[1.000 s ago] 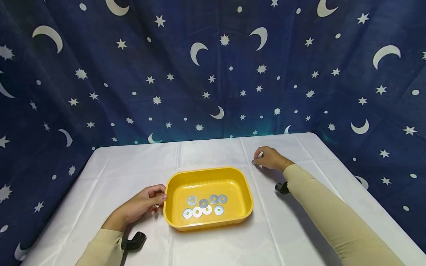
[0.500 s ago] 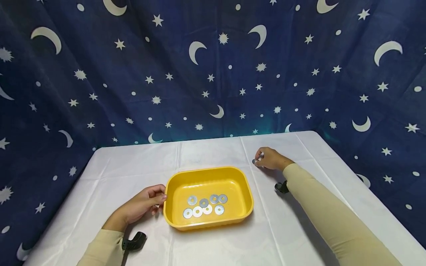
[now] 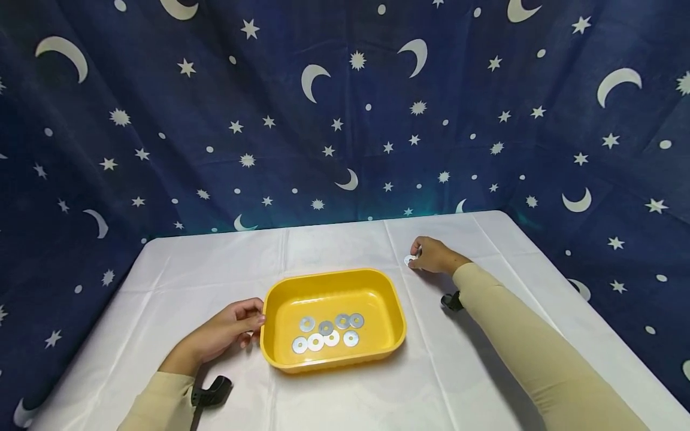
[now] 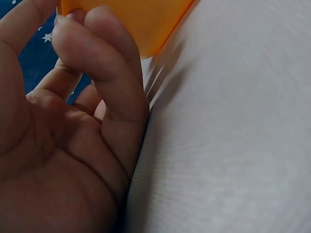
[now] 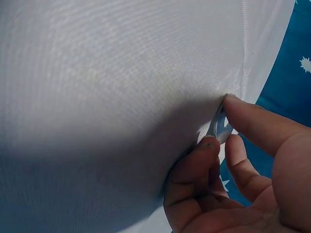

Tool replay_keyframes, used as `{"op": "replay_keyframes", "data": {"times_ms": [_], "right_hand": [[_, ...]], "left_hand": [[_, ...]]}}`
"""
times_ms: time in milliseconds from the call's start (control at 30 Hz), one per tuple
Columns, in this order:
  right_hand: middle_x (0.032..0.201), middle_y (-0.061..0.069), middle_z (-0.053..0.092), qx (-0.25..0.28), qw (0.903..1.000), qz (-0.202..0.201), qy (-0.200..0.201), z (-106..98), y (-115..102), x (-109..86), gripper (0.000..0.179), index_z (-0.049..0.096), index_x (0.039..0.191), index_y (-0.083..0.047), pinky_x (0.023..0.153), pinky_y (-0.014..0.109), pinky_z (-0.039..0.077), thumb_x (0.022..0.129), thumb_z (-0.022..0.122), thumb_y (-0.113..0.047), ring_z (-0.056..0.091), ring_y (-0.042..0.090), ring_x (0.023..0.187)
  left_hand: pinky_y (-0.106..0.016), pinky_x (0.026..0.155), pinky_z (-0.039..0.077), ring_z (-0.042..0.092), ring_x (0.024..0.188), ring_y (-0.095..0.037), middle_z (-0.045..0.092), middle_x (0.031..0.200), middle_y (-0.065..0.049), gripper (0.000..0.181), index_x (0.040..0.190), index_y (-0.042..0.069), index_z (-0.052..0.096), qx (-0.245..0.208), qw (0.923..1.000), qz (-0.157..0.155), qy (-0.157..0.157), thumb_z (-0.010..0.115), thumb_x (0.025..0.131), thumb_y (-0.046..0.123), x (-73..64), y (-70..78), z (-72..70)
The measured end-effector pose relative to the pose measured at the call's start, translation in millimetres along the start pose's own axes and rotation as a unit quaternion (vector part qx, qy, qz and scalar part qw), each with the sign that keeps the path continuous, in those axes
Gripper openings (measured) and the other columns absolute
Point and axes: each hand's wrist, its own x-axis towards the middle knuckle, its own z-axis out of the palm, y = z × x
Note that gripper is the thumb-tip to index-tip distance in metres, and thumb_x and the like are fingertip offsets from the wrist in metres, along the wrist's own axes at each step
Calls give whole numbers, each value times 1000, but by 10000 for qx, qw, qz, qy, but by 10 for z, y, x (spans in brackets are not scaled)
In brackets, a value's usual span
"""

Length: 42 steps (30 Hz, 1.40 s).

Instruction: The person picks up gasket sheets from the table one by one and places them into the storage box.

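At the left end of the yellow tray (image 3: 334,363), my left hand (image 3: 223,329) holds the wall, with thumb and fingertips at the rim. The left wrist view has its curled fingers (image 4: 104,53) against the orange-looking tray wall (image 4: 141,24). Several flat metal washers (image 3: 351,339) lie in the tray, a few overlapping. Beyond the tray's far right corner, my right hand (image 3: 435,256) pinches one washer (image 3: 408,261) close over the tablecloth. That washer (image 5: 224,133) shows nearly edge-on between thumb and fingertips in the right wrist view, its hole partly visible.
A white cloth (image 3: 215,263) with fold lines covers the table. Behind it hangs a dark blue curtain (image 3: 280,173) with moons and stars. A black wrist device (image 3: 212,392) sits by the left sleeve, and another (image 3: 451,301) by the right.
The washer in my right hand has turned and now shows a brighter face with its hole. The head view has shifted slightly. My left hand stays at the tray; the washers inside lie as before.
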Motion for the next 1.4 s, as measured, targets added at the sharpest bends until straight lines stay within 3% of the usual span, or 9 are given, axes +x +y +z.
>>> {"op": "replay_keyframes", "data": {"times_ms": [200, 367, 700, 967, 1400], "right_hand": [[76, 7, 50, 34, 9997, -234, 48, -15, 1, -63, 24, 49, 97, -3, 60, 25, 41, 81, 66, -10, 47, 17, 66], [82, 10, 56, 128, 9998, -169, 5, -57, 3, -99, 17, 50, 100, -5, 58, 25, 43, 85, 58, -3, 50, 18, 66], [87, 11, 54, 55, 9983, -387, 437, -149, -85, -173, 16, 52, 99, -9, 60, 27, 41, 85, 51, -1, 48, 21, 69], [88, 11, 56, 273, 9931, -1021, 506, -144, -348, -285, 13, 53, 98, -9, 58, 27, 44, 87, 52, -1, 49, 21, 70], [88, 11, 58, 821, 9822, -1683, 172, -136, -824, -563, 14, 55, 100, -9, 65, 32, 53, 88, 55, -2, 59, 24, 74]], "left_hand": [[-19, 50, 44, 51, 64, -12, 52, 78, -5, 23, 103, -4, 45, -35, 9999, 78, -73, 49, 95, 18, 5, -3, -9], [-20, 49, 44, 51, 64, -12, 51, 79, -3, 22, 102, -3, 46, -3, 9999, 143, -79, 49, 95, 17, 21, 3, -8], [-20, 49, 43, 51, 64, -12, 51, 77, -3, 21, 102, -3, 46, -17, 9996, 238, -119, 48, 95, 17, 49, 29, 2], [-20, 49, 44, 51, 63, -12, 50, 77, -4, 24, 103, -4, 45, -40, 10000, 86, -7, 49, 95, 18, -7, 7, -17], [-20, 49, 44, 51, 63, -11, 52, 78, -3, 25, 105, -6, 44, -44, 10000, 80, -9, 48, 95, 16, -12, 8, -8]]}}
